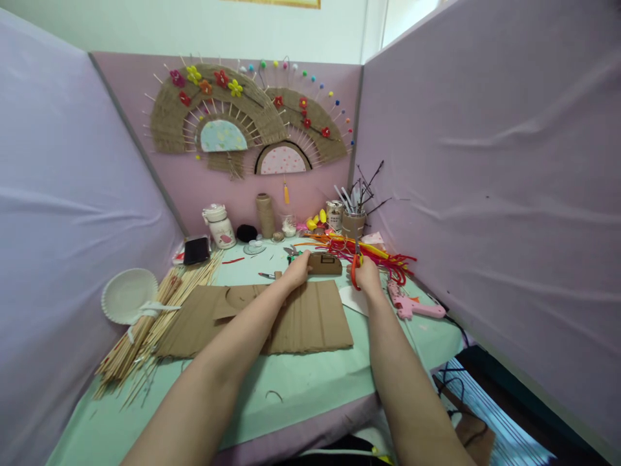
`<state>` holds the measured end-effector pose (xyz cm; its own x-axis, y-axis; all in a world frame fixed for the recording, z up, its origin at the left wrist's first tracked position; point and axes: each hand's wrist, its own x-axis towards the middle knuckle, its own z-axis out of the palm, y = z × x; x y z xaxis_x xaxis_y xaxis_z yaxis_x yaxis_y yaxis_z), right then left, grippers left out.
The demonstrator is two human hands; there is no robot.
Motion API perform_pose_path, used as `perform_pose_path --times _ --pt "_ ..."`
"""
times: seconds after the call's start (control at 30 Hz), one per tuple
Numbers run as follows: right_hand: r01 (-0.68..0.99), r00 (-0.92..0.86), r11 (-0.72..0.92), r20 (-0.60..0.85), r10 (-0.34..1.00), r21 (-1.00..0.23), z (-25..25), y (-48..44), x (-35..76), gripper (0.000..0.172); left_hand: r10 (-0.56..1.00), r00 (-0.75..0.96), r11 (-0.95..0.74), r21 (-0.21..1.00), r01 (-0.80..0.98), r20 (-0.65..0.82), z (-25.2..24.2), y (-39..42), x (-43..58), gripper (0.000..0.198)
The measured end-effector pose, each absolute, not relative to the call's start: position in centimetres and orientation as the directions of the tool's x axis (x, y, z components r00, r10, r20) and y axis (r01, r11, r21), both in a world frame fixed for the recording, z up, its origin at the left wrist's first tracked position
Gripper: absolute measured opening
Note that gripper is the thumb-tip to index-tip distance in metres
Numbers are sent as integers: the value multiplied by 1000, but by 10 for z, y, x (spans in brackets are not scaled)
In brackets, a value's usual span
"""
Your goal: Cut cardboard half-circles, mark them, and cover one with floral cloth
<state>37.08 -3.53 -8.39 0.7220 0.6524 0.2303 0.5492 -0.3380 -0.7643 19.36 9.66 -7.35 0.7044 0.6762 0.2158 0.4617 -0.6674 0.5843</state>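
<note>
My right hand (369,277) is closed around the orange handles of a pair of scissors (356,272), whose blades point away from me. My left hand (297,269) pinches the left end of a small brown cardboard piece (326,264) with a dark rectangular outline on it. Nearer to me, beneath my left forearm, lie corrugated cardboard sheets (315,317), and a smaller cut piece rests on top of them. A white sheet (353,299) lies partly under my right hand. Beside my left hand are green-handled pliers or cutters (291,252) and a pen-like tool (266,276).
Bamboo sticks (140,343) and a white scalloped bowl (129,296) are at left. A pink glue gun (414,306) with a cord and red pipe cleaners (383,252) lie at right. Along the back stand a jar (220,226), a twine cone (265,215) and a pot (354,224) with twigs.
</note>
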Motion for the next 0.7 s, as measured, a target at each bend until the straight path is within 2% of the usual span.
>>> perform_pose_path --times 0.2,0.5,0.7 --pt "546 726 -349 222 651 -762 -79 -29 350 16 660 712 -684 584 437 240 -76 97 195 25" --pt "540 741 -413 181 647 -733 -73 -31 340 17 655 703 -676 629 384 275 -82 95 197 36" --pt "540 748 -439 170 641 -718 -71 -32 339 18 664 694 -667 640 383 277 -85 92 194 34"
